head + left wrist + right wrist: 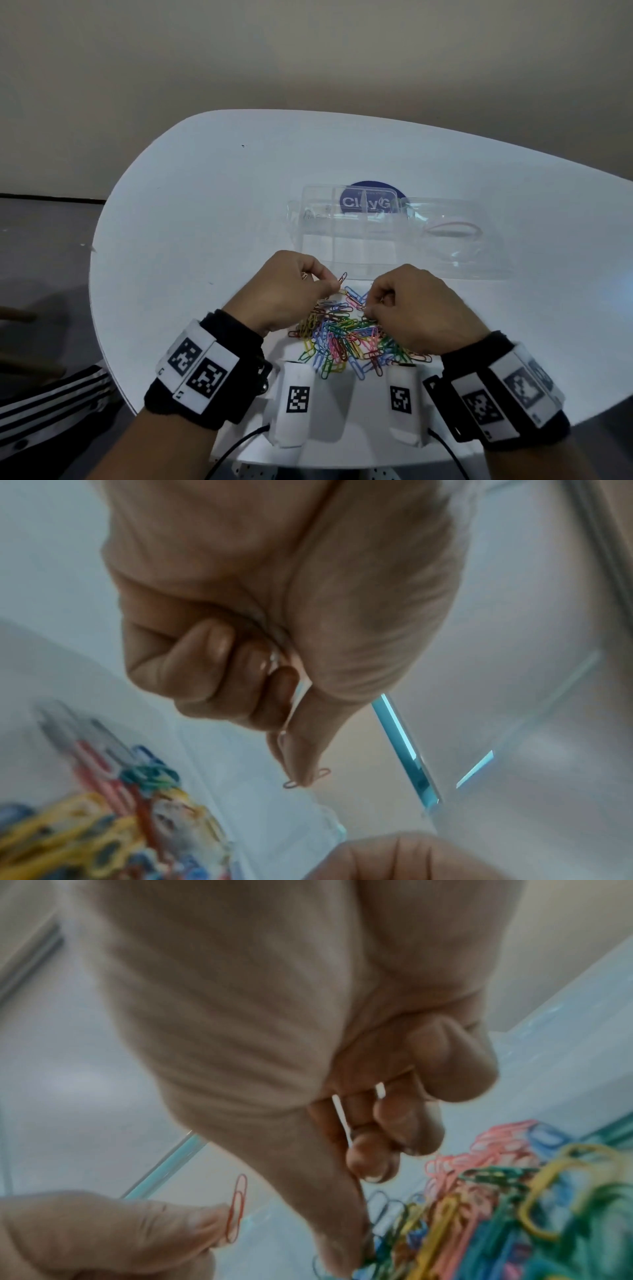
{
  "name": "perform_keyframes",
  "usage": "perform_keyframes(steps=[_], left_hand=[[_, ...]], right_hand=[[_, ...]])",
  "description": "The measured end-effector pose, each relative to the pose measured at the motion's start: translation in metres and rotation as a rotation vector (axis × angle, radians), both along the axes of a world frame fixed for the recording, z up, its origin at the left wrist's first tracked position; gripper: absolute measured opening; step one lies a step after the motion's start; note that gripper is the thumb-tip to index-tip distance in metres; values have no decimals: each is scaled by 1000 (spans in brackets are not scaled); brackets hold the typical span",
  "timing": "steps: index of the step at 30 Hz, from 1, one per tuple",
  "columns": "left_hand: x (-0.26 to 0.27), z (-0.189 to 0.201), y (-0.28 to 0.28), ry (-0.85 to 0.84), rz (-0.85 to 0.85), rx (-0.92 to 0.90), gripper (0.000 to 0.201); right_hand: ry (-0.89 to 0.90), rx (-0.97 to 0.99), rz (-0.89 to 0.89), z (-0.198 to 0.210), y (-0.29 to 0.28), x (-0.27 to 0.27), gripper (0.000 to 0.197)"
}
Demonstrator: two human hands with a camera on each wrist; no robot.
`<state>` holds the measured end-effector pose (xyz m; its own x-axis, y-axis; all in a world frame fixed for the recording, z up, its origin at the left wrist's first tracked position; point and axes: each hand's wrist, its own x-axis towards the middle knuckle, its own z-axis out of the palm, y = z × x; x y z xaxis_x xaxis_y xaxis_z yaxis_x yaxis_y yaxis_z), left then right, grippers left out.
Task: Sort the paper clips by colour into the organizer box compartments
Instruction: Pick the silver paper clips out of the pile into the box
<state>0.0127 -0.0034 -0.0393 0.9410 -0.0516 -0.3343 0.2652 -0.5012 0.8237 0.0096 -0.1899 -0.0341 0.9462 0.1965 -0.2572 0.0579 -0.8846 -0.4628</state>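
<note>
A heap of mixed-colour paper clips (349, 337) lies on the white table in front of me. Behind it stands the clear organizer box (356, 240), lid open to the right. My left hand (334, 284) pinches a red paper clip (342, 277) between thumb and forefinger above the heap's far left edge; the right wrist view shows that red clip (236, 1207) upright. My right hand (371, 306) is curled over the heap's far side. It keeps a white clip (341, 1118) tucked in its curled fingers, and its thumb tip (346, 1253) digs into the pile (496, 1204).
The open lid (455, 236) has a pink rubber band (452, 228) lying in it. A blue round sticker (373, 200) shows through the box. The table's front edge (239, 455) runs just behind my wrists. A striped trouser leg (51, 404) shows at lower left.
</note>
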Motion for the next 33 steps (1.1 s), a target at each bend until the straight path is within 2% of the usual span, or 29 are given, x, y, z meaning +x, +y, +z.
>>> perform_keyframes(steps=[3, 12, 15, 20, 22, 24, 28, 33], left_hand=[[-1, 4, 2, 24, 5, -83, 19], [-5, 5, -2, 83, -39, -61, 31], [-4, 7, -7, 171, -33, -241, 35], [-6, 6, -22, 338, 3, -568, 15], [-7, 5, -24, 391, 10, -627, 13], [-7, 4, -24, 413, 32, -651, 15], [-2, 7, -18, 436, 119, -698, 26], [0, 5, -15, 305, 133, -603, 44]], right_hand=[[0, 131, -45, 2, -8, 3, 12], [67, 378, -160, 11, -20, 0, 12], [47, 507, -167, 20, -17, -1, 10], [63, 793, -171, 31, 3, -8, 6], [15, 749, -182, 27, 5, -6, 7], [-40, 599, -190, 17, 1, -3, 8], [34, 368, -104, 3, -7, 1, 9], [43, 102, -27, -5, -6, 2, 6]])
